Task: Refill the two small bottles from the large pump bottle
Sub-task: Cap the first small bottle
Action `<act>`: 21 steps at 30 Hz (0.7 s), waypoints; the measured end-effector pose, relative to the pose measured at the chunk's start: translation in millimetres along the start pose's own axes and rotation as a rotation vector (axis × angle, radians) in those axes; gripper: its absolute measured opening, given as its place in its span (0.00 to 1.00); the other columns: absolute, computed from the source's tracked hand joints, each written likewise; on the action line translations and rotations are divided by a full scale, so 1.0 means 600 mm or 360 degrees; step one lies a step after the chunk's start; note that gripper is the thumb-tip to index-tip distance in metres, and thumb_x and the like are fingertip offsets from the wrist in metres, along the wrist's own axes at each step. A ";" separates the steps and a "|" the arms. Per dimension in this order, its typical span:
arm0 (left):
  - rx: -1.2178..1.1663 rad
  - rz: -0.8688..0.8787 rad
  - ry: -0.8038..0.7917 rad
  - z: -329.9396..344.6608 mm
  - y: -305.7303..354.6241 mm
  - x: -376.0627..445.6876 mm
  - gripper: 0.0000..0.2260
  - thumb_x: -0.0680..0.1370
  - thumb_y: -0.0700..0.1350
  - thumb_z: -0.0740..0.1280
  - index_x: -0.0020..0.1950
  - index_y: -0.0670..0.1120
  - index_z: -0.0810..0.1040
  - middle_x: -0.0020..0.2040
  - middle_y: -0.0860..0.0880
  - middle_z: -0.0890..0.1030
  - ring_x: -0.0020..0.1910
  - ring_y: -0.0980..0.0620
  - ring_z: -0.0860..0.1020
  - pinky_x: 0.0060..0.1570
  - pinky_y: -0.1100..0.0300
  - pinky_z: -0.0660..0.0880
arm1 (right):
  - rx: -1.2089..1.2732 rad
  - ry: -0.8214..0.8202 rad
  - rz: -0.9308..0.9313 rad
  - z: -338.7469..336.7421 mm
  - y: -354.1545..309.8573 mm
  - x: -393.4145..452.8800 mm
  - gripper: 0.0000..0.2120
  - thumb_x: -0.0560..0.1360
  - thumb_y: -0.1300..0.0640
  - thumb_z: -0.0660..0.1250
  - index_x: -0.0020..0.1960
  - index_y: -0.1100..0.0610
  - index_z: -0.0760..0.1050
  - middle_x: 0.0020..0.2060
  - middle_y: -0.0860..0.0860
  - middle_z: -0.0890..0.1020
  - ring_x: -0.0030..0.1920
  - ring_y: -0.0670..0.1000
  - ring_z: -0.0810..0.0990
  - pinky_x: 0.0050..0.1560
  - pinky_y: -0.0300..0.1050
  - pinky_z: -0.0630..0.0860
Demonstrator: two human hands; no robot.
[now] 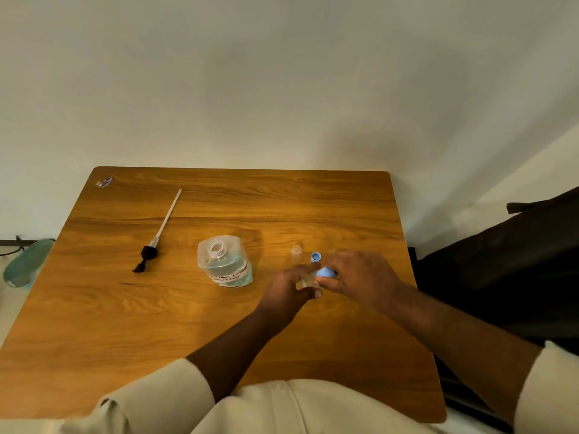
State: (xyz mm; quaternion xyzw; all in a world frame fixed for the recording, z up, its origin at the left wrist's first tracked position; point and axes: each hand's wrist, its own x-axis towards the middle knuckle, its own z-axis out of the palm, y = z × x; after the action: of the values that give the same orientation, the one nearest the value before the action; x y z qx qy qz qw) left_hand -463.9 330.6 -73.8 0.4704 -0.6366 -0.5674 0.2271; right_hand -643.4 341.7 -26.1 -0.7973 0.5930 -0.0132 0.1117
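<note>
The large clear bottle [224, 261] stands open near the table's middle, partly filled with pale blue liquid. Its black pump head with a long white tube [158, 234] lies on the table to the left. My left hand [289, 285] grips a small clear bottle [307, 281], tilted. My right hand [360, 277] has its fingers around that bottle's blue cap [326, 272]. Just behind my hands a second small clear bottle [295, 252] stands uncapped, with a loose blue cap [316, 256] beside it.
The wooden table [219, 324] stands against a pale wall. A small sticker [104, 182] marks its far left corner. A teal object [26, 261] sits off the left edge, and dark furniture [517, 261] borders the right side.
</note>
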 end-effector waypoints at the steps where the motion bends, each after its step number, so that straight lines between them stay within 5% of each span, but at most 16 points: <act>1: 0.0114 -0.0055 0.0023 -0.002 -0.009 0.013 0.26 0.72 0.38 0.75 0.68 0.50 0.76 0.64 0.59 0.76 0.65 0.58 0.74 0.60 0.64 0.71 | -0.0026 0.0027 0.0070 0.012 0.003 0.002 0.19 0.74 0.37 0.60 0.54 0.49 0.76 0.44 0.47 0.80 0.40 0.48 0.77 0.34 0.41 0.66; 7: 0.0410 -0.0313 0.0547 -0.011 -0.045 0.090 0.21 0.70 0.40 0.77 0.61 0.48 0.78 0.56 0.47 0.78 0.56 0.46 0.78 0.51 0.56 0.76 | -0.0005 -0.0063 0.0404 0.057 0.037 0.037 0.14 0.75 0.43 0.63 0.56 0.50 0.76 0.49 0.48 0.78 0.46 0.50 0.77 0.41 0.45 0.75; 13: 0.0547 -0.0543 0.0414 -0.006 -0.055 0.139 0.33 0.68 0.47 0.79 0.69 0.52 0.69 0.68 0.45 0.70 0.66 0.43 0.71 0.61 0.45 0.74 | 0.0065 -0.0100 0.0485 0.080 0.061 0.053 0.12 0.76 0.46 0.64 0.54 0.53 0.76 0.50 0.50 0.78 0.48 0.52 0.77 0.44 0.47 0.77; 21: 0.0549 -0.0474 0.0540 0.001 -0.064 0.146 0.14 0.72 0.46 0.75 0.54 0.50 0.76 0.55 0.49 0.80 0.54 0.47 0.78 0.51 0.51 0.77 | 0.0091 -0.0121 0.0535 0.090 0.072 0.053 0.12 0.74 0.44 0.65 0.50 0.52 0.76 0.47 0.49 0.79 0.46 0.51 0.77 0.38 0.42 0.68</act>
State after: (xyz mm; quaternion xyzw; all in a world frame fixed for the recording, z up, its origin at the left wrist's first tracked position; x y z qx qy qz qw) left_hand -491.0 259.2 -131.2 0.6787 -0.6005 -0.3909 0.1612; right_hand -666.5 308.6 -90.5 -0.6834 0.7126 0.0191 0.1574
